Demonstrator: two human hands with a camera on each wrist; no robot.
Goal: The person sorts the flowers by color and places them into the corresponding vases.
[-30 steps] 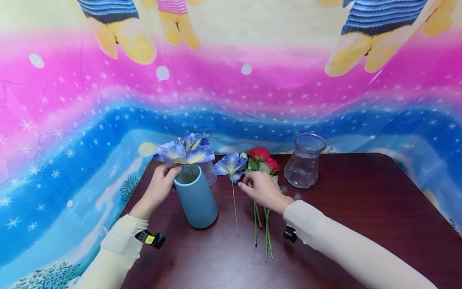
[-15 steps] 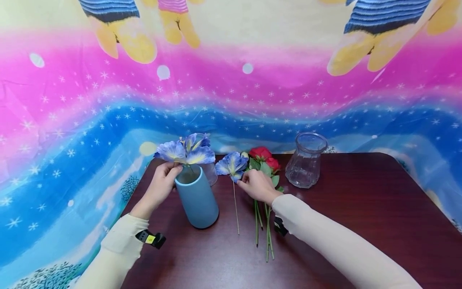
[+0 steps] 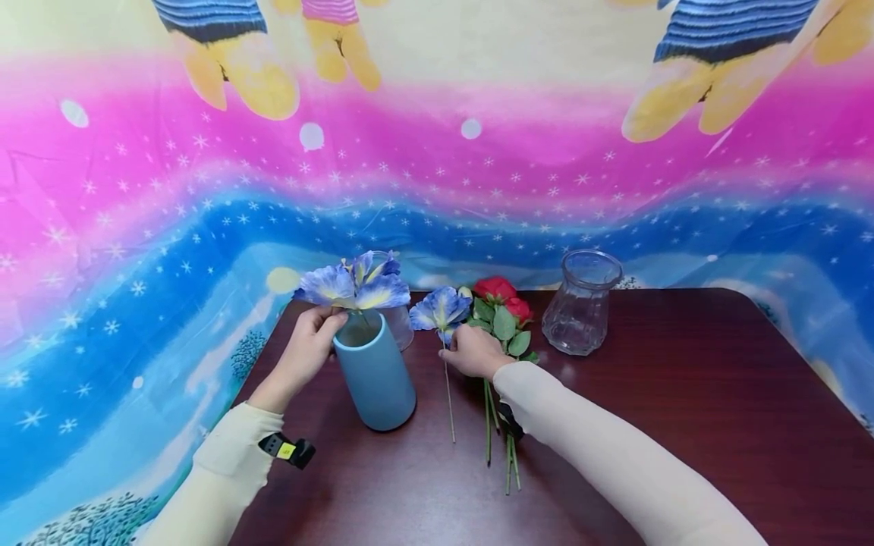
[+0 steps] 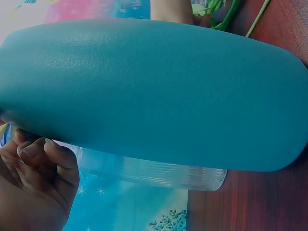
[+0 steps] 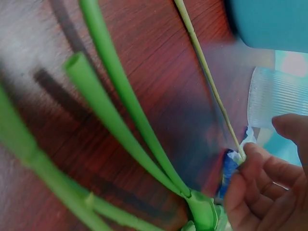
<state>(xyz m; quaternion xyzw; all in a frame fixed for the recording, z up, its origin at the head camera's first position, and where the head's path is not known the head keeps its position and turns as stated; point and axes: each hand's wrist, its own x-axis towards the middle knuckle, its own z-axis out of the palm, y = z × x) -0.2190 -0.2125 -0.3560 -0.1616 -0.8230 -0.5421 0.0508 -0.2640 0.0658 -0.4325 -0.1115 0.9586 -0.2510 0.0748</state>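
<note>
At the left of the table stands a blue vase (image 3: 375,387) with blue-and-yellow irises (image 3: 355,284) in its mouth. My left hand (image 3: 310,345) grips the vase's rim just beneath the petals. In the left wrist view the fingers (image 4: 62,161) curl against the vase wall, and the thumb is mostly hidden. Another blue iris (image 3: 442,309) lies on the table right of the vase, its thin stem (image 5: 211,82) running toward the front. My right hand (image 3: 476,350) pinches that stem just under the bloom.
Red roses (image 3: 498,292) with green leaves and several stems lie beside the right hand, partly under the wrist. A clear glass vase (image 3: 580,315) stands at the back right. Behind the blue vase is another clear ribbed vessel (image 4: 192,177). A patterned cloth (image 3: 437,189) hangs around the table (image 3: 683,394).
My right hand has moved left and slightly down from near the roses, and its fingers have closed on the lying iris's stem. The left hand stays at the vase rim.
</note>
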